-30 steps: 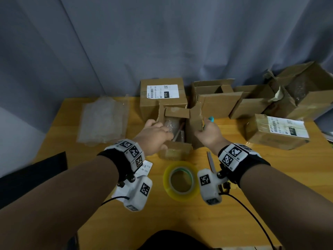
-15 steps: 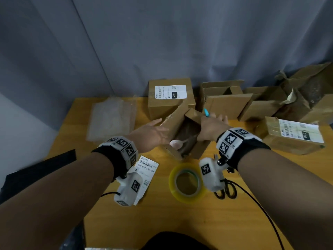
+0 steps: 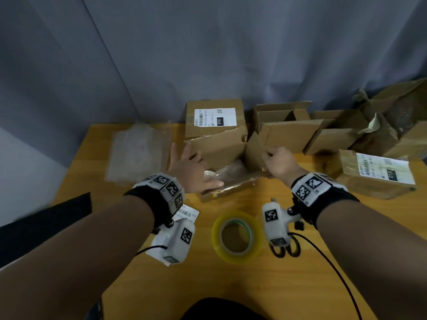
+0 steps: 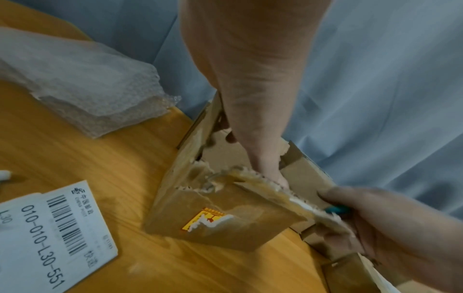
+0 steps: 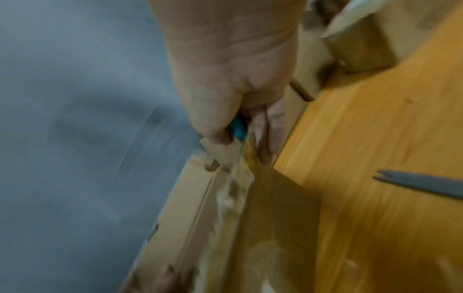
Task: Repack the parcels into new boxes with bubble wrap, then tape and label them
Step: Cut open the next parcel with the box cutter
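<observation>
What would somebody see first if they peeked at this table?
Probably the torn-open cardboard box in the middle of the wooden table, with the left hand spread flat at its opening and the right hand gripping its right flap. Just in front lies a yellowish tape roll, and more boxes crowd the back right.

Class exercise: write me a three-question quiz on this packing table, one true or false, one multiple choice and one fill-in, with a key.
1. True or false: the tape roll lies flat on the table, between the two forearms.
2. The right hand grips: A) the scissors B) a flap of the torn open box C) the bubble wrap.
3. Fill in: the loose shipping label lies on the table near the ____ wrist.

Key: 1 true. 2 B; the hand also keeps a small blue item against the flap. 3 left.
</observation>
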`<state>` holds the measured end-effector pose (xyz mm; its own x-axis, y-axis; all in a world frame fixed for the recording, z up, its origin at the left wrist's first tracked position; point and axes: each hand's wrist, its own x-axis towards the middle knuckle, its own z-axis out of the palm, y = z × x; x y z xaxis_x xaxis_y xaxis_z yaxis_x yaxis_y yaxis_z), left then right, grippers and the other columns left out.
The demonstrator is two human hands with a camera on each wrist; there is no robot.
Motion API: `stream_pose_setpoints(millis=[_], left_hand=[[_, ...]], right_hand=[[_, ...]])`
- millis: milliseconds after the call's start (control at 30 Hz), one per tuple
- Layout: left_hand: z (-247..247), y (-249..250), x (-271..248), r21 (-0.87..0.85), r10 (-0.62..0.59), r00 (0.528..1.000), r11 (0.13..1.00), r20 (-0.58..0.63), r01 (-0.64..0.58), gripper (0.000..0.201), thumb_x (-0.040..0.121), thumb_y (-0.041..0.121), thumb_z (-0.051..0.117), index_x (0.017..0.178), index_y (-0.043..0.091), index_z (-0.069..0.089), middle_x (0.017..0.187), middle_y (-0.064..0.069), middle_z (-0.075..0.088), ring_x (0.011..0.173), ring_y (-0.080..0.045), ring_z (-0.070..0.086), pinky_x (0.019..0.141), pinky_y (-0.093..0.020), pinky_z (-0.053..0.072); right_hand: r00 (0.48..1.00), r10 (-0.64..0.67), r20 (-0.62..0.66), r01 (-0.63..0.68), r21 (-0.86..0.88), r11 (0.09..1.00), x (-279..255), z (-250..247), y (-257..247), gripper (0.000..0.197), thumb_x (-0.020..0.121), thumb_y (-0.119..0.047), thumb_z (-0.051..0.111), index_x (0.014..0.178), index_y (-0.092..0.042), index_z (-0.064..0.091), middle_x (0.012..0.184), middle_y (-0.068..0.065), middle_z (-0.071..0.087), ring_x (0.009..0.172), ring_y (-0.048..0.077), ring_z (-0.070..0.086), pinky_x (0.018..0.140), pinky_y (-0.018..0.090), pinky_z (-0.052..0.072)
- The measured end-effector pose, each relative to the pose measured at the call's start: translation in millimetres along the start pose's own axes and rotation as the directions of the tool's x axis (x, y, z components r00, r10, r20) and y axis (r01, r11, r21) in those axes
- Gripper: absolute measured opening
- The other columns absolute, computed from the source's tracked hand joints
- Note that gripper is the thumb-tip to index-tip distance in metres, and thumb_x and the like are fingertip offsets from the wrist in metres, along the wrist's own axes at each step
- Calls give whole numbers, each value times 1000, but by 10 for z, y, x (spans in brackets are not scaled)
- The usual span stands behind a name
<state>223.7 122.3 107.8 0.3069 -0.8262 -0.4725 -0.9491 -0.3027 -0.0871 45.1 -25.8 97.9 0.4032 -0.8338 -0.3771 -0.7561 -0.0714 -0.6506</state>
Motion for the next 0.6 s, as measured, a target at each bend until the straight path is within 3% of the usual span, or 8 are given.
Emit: stream_pose_setpoints(millis=[100,167,233,300,400,433,533,600], left_hand=[[74,-16,34,13,-22,1000,1000,-9,22,118,63,93,28,152,19,5,160,-4,-4,142,-32,-22,108,-63,-16],[96,-17,58,33,-23,999,999,-30,24,126,59,94,35,151,19,-5,158,-9,-17,142,-31,-24,109,-62,-15],[80,-11,85,72,-6,1000,997,-23,7,132,56,94,40,150,16,-12,155,-12,-25,142,-30,-25,110,-60,-15],[54,15,110,132,11,1000,991,-4,-11,138,55,93,42,148,12,-18,153,-16,-27,142,-32,-22,112,-57,-13],[27,97,165,187,9,1000,982,29,-15,142,55,92,47,146,7,-23,150,-24,-28,143,-36,-16,115,-51,-5],[21,122,182,187,4,999,982,42,-12,143,54,91,49,145,7,-23,150,-25,-28,144,-38,-13,117,-49,0],[29,110,194,152,3,999,988,43,-10,144,53,90,50,146,7,-21,150,-24,-28,144,-37,-8,118,-45,8],[59,49,167,114,27,1000,993,10,-28,141,54,90,49,148,6,-16,152,-21,-27,145,-35,-7,117,-43,10]], right_hand=[[992,87,95,-118,403,908,-147,-15,151,23,102,-32,41,103,-13,55,79,10,62,68,20,60,62,30,55],[993,97,69,-118,531,839,-199,62,289,41,102,-42,32,106,-12,60,74,7,60,63,17,57,58,25,51],[989,145,36,-140,561,816,-179,195,458,43,104,-36,30,115,-8,61,72,8,57,61,18,55,57,25,49],[975,206,86,-223,407,886,-131,320,616,35,104,-21,35,135,-12,47,81,10,56,61,19,53,52,27,49],[913,303,273,-342,109,933,-132,469,737,59,99,-10,43,149,-28,18,97,16,56,62,24,56,40,26,49],[907,318,275,-340,34,940,-119,502,772,59,97,-8,45,148,-23,19,100,17,56,67,28,60,43,29,52],[970,226,90,-196,-263,945,-94,474,768,39,97,-15,47,134,-5,38,114,18,57,99,35,60,77,40,53],[985,125,-119,-150,-235,960,-101,343,667,36,98,-20,46,132,-8,44,127,17,51,108,34,56,87,38,46]])
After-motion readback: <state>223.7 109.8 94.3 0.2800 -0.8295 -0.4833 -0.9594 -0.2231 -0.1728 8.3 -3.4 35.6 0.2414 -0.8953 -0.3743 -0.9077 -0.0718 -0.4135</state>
